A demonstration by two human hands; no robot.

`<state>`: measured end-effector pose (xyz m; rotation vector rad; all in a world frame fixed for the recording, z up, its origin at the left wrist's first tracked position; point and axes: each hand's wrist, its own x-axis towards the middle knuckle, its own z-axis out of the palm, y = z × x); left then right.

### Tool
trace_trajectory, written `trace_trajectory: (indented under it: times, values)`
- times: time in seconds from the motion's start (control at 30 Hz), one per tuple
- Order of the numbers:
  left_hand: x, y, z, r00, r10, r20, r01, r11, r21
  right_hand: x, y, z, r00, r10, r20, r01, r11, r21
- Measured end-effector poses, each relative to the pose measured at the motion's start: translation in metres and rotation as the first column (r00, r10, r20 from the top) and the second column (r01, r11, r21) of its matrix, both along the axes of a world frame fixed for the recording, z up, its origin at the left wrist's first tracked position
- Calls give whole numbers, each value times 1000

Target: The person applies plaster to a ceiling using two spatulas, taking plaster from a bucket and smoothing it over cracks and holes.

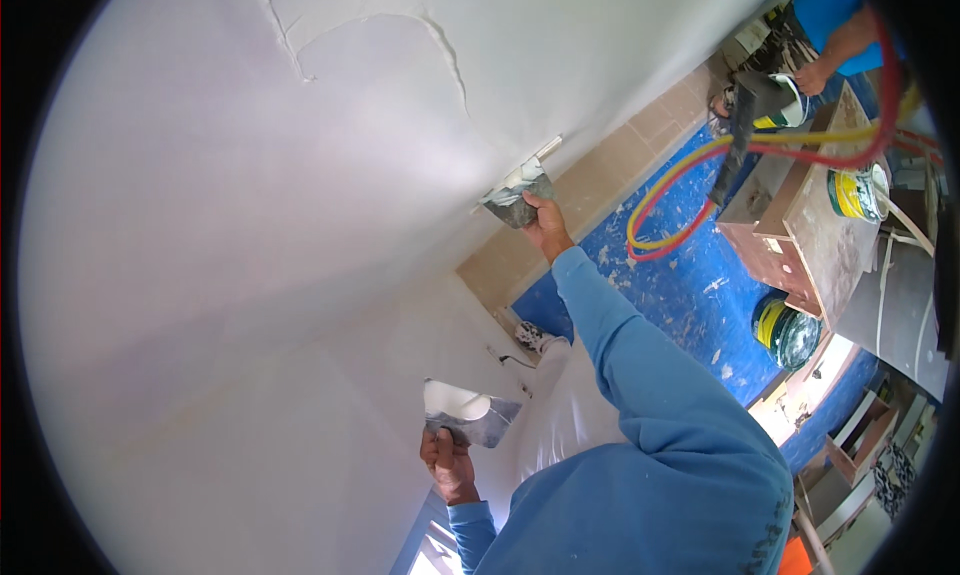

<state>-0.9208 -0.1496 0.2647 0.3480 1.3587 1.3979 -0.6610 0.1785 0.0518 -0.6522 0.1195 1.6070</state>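
My left hand (450,470) grips a wide putty knife (495,422) by its lower edge. A smooth mound of white filler (455,402) lies on that blade. With my arm stretched forward, my right hand (547,225) is closed on a second putty knife (515,211), its grey blade smeared with white. That blade is near or against the white wall (330,175), beside a narrow pale strip (548,148); whether it touches I cannot tell. Farther up the wall, raised ridges of filler (440,50) run in a curve.
A blue floor covering (660,315) is spattered white. On the right stand a wooden bench (800,230), a bucket (850,193) on it and another bucket (790,335) beside it. Red and yellow hoses (690,165) loop nearby. At upper right another person's hand (815,78) is at a bucket.
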Motion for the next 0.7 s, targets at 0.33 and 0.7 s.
trace_trajectory:
  times: [0.33,0.7]
  values:
    - [-2,5,-3,1000,-2,-3,3,999,45,-7,12,6,987,49,156,-43,998,-42]
    - [3,10,-18,999,-12,43,8,996,92,-7,8,101,856,66,513,-68,998,-16]
